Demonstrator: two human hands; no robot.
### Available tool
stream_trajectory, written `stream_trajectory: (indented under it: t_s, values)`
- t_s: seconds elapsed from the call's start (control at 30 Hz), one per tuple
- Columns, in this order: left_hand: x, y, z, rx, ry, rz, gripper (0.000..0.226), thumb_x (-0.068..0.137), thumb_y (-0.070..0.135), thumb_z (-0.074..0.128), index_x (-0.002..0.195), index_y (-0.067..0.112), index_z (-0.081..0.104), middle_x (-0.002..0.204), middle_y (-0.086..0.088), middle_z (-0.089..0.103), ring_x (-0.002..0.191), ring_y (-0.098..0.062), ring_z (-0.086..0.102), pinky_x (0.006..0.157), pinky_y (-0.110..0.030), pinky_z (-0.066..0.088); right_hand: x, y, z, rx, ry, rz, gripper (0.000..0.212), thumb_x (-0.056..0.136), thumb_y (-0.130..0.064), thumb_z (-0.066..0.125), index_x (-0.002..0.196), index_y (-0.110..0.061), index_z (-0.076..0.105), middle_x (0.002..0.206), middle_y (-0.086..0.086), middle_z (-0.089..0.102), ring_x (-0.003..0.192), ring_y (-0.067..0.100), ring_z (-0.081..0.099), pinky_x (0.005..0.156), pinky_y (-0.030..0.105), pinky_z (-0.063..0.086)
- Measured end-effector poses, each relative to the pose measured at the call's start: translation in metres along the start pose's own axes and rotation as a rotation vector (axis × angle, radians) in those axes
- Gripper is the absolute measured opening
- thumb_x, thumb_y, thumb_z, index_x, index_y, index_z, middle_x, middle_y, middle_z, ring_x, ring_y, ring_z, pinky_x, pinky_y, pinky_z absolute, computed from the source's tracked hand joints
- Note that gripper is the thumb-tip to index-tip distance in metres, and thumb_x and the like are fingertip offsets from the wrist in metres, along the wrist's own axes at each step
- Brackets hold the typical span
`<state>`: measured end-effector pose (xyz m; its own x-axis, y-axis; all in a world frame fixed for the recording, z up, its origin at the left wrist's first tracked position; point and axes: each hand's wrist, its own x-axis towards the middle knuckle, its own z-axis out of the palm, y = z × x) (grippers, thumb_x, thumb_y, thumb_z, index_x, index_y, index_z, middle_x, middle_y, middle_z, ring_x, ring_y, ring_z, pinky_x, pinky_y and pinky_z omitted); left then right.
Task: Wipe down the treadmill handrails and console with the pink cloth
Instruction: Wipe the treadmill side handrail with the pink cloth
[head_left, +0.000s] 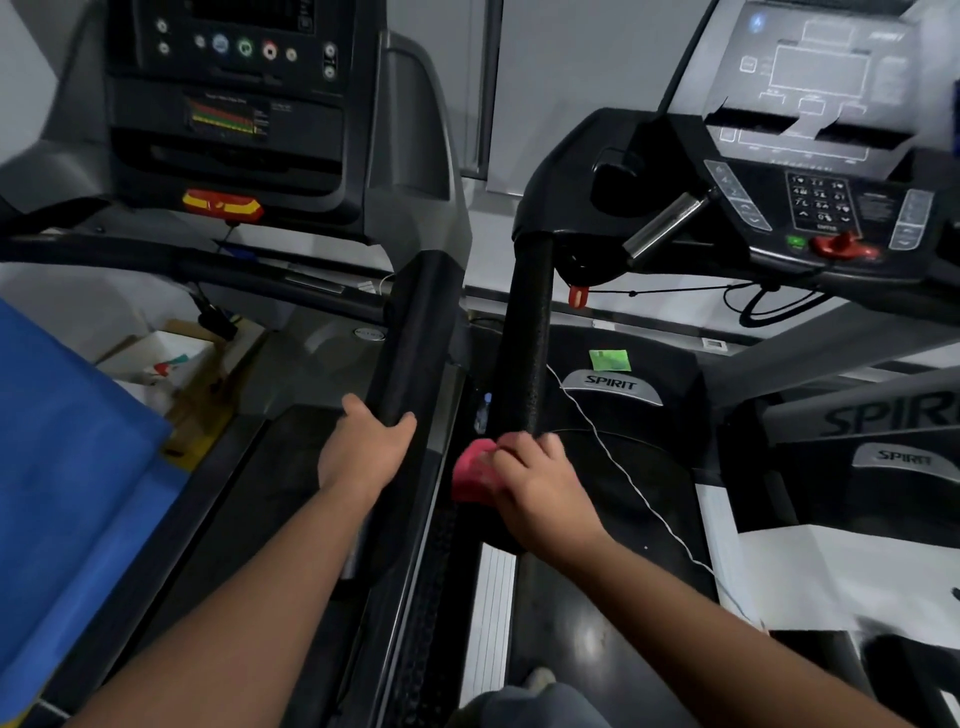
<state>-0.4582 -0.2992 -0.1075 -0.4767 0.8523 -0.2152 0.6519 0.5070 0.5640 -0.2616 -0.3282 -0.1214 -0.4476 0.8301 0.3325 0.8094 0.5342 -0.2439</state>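
Two treadmills stand side by side. My right hand presses the pink cloth around the near end of the right treadmill's black padded handrail. My left hand grips the black handrail of the left treadmill, fingers curled over its top. The right treadmill's console sits at the upper right, with a keypad and a red stop button. The left treadmill's console is at the upper left.
A blue mat or sheet fills the lower left. A cardboard box lies beyond it. A thin white cord runs across the right treadmill's hood. A metal pulse grip juts from the right console.
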Motion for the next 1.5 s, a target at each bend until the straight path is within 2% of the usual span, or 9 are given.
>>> stream_trajectory:
  t_s: [0.13,0.23,0.53,0.83,1.03,1.17,1.27,1.4,1.5]
  values:
    - [0.001,-0.001,0.002,0.022,0.011,0.015,0.053,0.089,0.048,0.052,0.119,0.008,0.034,0.107,-0.013,0.06,0.086,-0.03,0.06,0.064,-0.035,0.046,-0.01,0.017,-0.005,0.297,-0.016,0.227,0.032,0.091,-0.046,0.039,0.107,-0.023,0.055,0.106,0.001,0.048,0.091,0.024,0.052,0.07,0.036,0.05]
    - [0.004,0.001,0.003,0.028,0.014,0.012,0.054,0.089,0.047,0.051,0.122,0.008,0.034,0.105,-0.012,0.06,0.084,-0.03,0.059,0.063,-0.035,0.047,-0.001,0.019,-0.009,0.224,-0.063,0.299,0.034,0.095,-0.04,0.045,0.113,-0.015,0.059,0.103,0.003,0.046,0.089,0.026,0.055,0.067,0.032,0.045]
    - [-0.001,0.007,0.001,0.069,0.041,-0.007,0.047,0.089,0.046,0.051,0.111,0.009,0.035,0.1,-0.013,0.058,0.078,-0.028,0.052,0.063,-0.034,0.041,0.033,-0.041,-0.01,-0.291,-0.393,-0.038,0.029,0.091,-0.004,0.044,0.119,-0.001,0.051,0.119,0.018,0.043,0.103,0.036,0.048,0.069,0.041,0.039]
    - [-0.001,0.004,0.004,0.05,0.048,0.01,0.042,0.089,0.048,0.05,0.102,0.013,0.032,0.09,-0.009,0.056,0.074,-0.027,0.056,0.057,-0.032,0.041,-0.001,0.022,-0.021,0.227,-0.163,0.289,0.031,0.088,-0.039,0.048,0.111,-0.021,0.054,0.106,-0.001,0.049,0.09,0.021,0.058,0.065,0.027,0.039]
    - [-0.003,0.007,0.004,0.079,0.073,0.026,0.04,0.089,0.046,0.049,0.1,0.014,0.027,0.084,-0.007,0.052,0.071,-0.026,0.051,0.054,-0.031,0.036,0.017,0.003,-0.02,0.047,-0.181,0.331,0.033,0.091,-0.038,0.047,0.117,-0.018,0.051,0.114,0.004,0.044,0.103,0.026,0.05,0.073,0.034,0.04]
    - [-0.006,0.01,0.002,0.091,0.079,0.024,0.04,0.09,0.045,0.049,0.099,0.012,0.028,0.082,-0.007,0.049,0.071,-0.025,0.048,0.056,-0.032,0.035,0.034,-0.03,-0.006,-0.422,-0.174,0.125,0.026,0.087,-0.03,0.052,0.107,-0.02,0.064,0.11,0.005,0.051,0.099,0.025,0.051,0.071,0.035,0.044]
    - [-0.006,0.008,0.001,0.092,0.061,0.008,0.042,0.091,0.046,0.049,0.103,0.01,0.032,0.085,-0.007,0.049,0.073,-0.026,0.049,0.059,-0.032,0.037,0.026,-0.045,0.008,-0.51,-0.382,-0.158,0.033,0.094,-0.026,0.045,0.122,-0.013,0.057,0.124,0.013,0.046,0.115,0.033,0.041,0.1,0.049,0.034]
    - [-0.006,0.005,0.002,0.066,0.042,0.003,0.049,0.092,0.049,0.049,0.113,0.007,0.035,0.089,-0.007,0.05,0.074,-0.026,0.05,0.058,-0.032,0.037,0.013,-0.034,0.008,-0.351,-0.198,-0.136,0.028,0.072,-0.039,0.07,0.093,-0.02,0.066,0.096,0.004,0.057,0.091,0.027,0.049,0.07,0.035,0.043]
    - [-0.004,0.005,0.002,0.057,0.044,0.01,0.049,0.091,0.048,0.049,0.115,0.007,0.035,0.092,-0.008,0.054,0.073,-0.026,0.051,0.057,-0.032,0.037,0.004,-0.011,0.01,-0.096,-0.017,0.046,0.024,0.071,-0.042,0.054,0.084,-0.025,0.064,0.089,-0.001,0.054,0.081,0.022,0.049,0.062,0.031,0.041]
